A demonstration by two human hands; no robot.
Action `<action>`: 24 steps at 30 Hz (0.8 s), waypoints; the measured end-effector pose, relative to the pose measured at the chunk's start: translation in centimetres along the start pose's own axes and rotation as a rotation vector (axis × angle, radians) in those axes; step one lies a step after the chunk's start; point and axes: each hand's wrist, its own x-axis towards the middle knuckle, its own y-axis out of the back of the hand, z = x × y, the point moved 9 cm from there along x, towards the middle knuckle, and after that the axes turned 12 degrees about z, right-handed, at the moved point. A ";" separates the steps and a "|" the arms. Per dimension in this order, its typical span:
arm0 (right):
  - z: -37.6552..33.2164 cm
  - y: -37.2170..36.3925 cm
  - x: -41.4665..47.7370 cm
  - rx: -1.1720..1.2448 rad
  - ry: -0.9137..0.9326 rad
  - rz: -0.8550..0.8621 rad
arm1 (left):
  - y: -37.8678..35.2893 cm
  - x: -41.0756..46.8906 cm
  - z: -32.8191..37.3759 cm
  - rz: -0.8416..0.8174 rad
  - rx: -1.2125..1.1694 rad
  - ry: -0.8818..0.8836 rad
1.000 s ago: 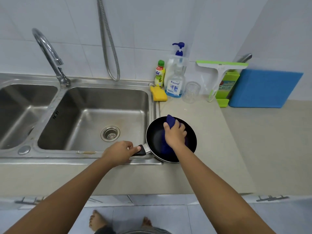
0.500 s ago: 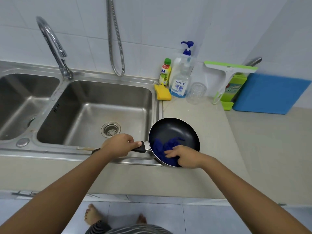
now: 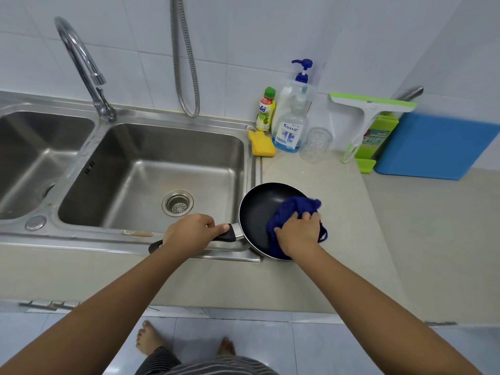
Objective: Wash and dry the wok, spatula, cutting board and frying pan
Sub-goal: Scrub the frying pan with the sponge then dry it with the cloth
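Countertop (image 3: pixel 351 266) beside sink (image 3: pixel 135 171): frying pan (image 3: pixel 259 212) overlaps sink rim; left hand (image 3: pixel 189 234) grip round handle (image 3: pixel 226 235), right hand (image 3: pixel 297 235) grip clutching cloth (image 3: pixel 295 208).

Sink: double stainless steel sink (image 3: pixel 130 163) set into the surface, left basin cut off by the frame edge
Drain: round metal strainer (image 3: pixel 177 203) in the floor of the right basin
Tap: curved chrome faucet (image 3: pixel 81 66) on the rim between the two basins
Hose: looped metal hose (image 3: pixel 186 77) hanging against the white tiled wall (image 3: pixel 243 36)
Bottles: small green-capped bottle (image 3: pixel 266 110) just beside a blue-topped pump bottle (image 3: pixel 293 123) labelled Kassa, both at the wall
Sponge: yellow sponge (image 3: pixel 261 144) at the sink's back right corner
Glass: clear glass (image 3: pixel 316 144) right of the pump bottle
Squeegee: green and white squeegee (image 3: pixel 370 104) leaning on the wall
Surface: beige surface (image 3: pixel 324 280)
Floor: pale tiled floor (image 3: pixel 311 345)
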 end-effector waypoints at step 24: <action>-4.1 2.6 -4.3 1.130 0.112 -0.066 | -0.8 -0.5 -0.3 0.037 -0.031 0.032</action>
